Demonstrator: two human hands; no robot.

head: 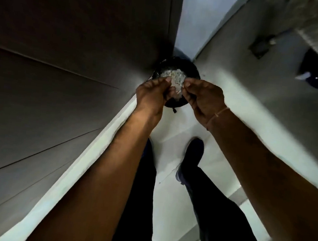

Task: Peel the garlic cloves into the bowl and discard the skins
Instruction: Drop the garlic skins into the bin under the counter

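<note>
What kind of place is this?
Probably a kitchen corner indoors: a black bin on a pale tiled floor beside dark cabinet panels, with both hands dropping skins over it.

Papery, flaky pale skins sit between the hands, over a glossy black bin; pale floor tiles below look smooth, cabinet panels matt.

I see pale, whitish garlic skins flecked with grey, lying in a black bin lined glossy black. Cabinet panels on my left read dull grey-brown, plain, crossed by thin dark seams. The floor is white tile with faint grey joints. My trousers and shoe are dark navy, and a thin orange-tan thread bands one wrist
</note>
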